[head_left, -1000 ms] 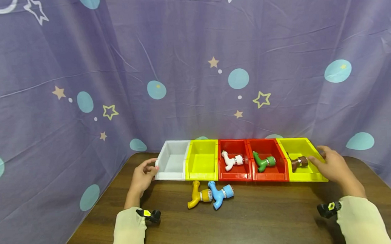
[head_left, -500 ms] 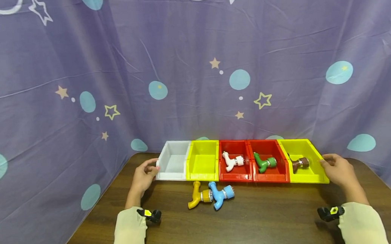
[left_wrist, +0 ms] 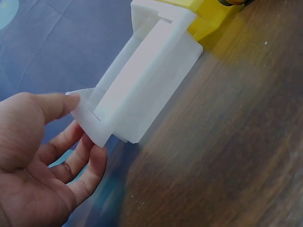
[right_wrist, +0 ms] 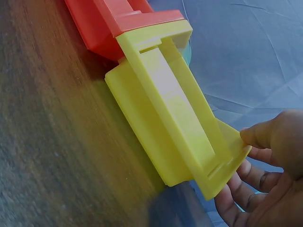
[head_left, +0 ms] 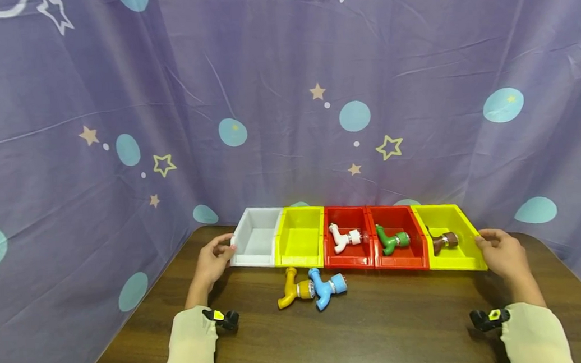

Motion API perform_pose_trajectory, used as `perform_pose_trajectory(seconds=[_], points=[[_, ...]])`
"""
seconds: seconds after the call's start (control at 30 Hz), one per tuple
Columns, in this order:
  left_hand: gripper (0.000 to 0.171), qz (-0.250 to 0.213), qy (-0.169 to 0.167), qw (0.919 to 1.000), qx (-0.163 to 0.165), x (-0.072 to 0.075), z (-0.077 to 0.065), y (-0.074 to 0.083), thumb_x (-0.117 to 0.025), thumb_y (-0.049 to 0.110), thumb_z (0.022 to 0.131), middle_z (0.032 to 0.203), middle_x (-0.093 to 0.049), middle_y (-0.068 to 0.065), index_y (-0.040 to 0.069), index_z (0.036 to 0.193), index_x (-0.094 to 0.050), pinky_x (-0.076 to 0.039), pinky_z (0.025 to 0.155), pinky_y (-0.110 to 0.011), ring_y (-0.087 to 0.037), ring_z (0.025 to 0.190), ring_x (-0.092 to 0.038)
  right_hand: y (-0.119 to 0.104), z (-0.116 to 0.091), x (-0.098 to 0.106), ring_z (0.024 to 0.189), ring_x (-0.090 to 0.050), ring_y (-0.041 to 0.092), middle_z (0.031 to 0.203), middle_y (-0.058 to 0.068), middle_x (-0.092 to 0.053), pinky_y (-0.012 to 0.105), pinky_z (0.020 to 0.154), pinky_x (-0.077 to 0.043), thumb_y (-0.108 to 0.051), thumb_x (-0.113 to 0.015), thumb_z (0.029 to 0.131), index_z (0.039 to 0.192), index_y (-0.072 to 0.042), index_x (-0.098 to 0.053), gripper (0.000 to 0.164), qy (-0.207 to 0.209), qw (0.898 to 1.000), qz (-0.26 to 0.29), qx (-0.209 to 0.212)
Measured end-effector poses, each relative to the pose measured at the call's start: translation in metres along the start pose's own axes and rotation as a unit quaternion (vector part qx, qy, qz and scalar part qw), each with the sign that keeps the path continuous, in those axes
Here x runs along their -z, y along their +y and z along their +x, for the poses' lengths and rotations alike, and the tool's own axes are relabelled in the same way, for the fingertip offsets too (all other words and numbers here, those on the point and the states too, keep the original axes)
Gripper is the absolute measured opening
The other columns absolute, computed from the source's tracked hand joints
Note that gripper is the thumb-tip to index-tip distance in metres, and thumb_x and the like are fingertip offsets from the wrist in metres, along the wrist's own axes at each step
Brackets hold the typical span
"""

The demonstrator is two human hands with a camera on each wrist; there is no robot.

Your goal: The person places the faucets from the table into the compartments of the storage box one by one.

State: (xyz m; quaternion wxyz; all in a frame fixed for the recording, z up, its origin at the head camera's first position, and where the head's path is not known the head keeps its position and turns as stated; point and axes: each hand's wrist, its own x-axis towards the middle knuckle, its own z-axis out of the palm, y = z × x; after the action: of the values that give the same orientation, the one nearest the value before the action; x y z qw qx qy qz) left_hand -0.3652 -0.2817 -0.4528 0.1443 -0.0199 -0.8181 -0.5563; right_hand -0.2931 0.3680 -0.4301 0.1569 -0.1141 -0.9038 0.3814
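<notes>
A row of joined plastic bins spans the back of the table. My left hand grips the outer edge of the white bin at the row's left end, thumb on the rim and fingers beneath. At the right end, my right hand pinches the outer rim of a yellow bin in the same way. That bin holds a brown tap. A green tap and a white tap lie in the two red bins. The left yellow bin has nothing in it, nor does the white one.
In front of the bins, a mustard-yellow tap and a light blue tap lie side by side on the brown wooden table. A purple patterned curtain hangs close behind the row and along the left side.
My right hand has drawn back from over the right yellow bin and now pinches its outer side rim. The left hand keeps its hold; the bins and taps look unmoved.
</notes>
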Motion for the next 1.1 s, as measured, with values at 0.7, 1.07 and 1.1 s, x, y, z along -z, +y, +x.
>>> perform_pose_trajectory(seconds=[0.7, 1.07, 1.1], points=[[0.021, 0.283, -0.043, 0.9145, -0.286, -0.034, -0.006, 0.061, -0.070, 0.024, 0.099, 0.106, -0.066, -0.006, 0.011, 0.116, -0.074, -0.048, 0.083, -0.041, -0.024, 0.097, -0.055, 0.004, -0.003, 0.003, 0.073, -0.059, 0.019, 0.095, 0.023, -0.067, 0.027, 0.054, -0.049, -0.028, -0.056, 0.105, 0.117, 0.011, -0.057, 0.041, 0.026, 0.998, 0.027, -0.042], [0.021, 0.319, -0.189, 0.8374, -0.401, -0.054, -0.032, 0.066, -0.072, 0.027, 0.097, 0.112, -0.063, 0.003, 0.015, 0.114, -0.069, -0.050, 0.091, -0.040, -0.016, 0.105, -0.057, 0.003, -0.001, 0.000, 0.074, -0.060, 0.020, 0.101, 0.030, -0.067, 0.027, 0.055, -0.048, -0.029, -0.056, 0.105, 0.117, 0.010, -0.056, 0.042, 0.027, 0.999, 0.023, -0.032], [0.022, 0.326, -0.204, 0.8263, -0.412, -0.055, -0.034, 0.067, -0.073, 0.029, 0.097, 0.112, -0.062, 0.005, 0.016, 0.114, -0.068, -0.050, 0.091, -0.040, -0.015, 0.106, -0.057, 0.003, -0.001, 0.000, 0.073, -0.059, 0.019, 0.101, 0.029, -0.068, 0.027, 0.054, -0.048, -0.029, -0.056, 0.105, 0.117, 0.010, -0.056, 0.041, 0.028, 0.999, 0.022, -0.031]])
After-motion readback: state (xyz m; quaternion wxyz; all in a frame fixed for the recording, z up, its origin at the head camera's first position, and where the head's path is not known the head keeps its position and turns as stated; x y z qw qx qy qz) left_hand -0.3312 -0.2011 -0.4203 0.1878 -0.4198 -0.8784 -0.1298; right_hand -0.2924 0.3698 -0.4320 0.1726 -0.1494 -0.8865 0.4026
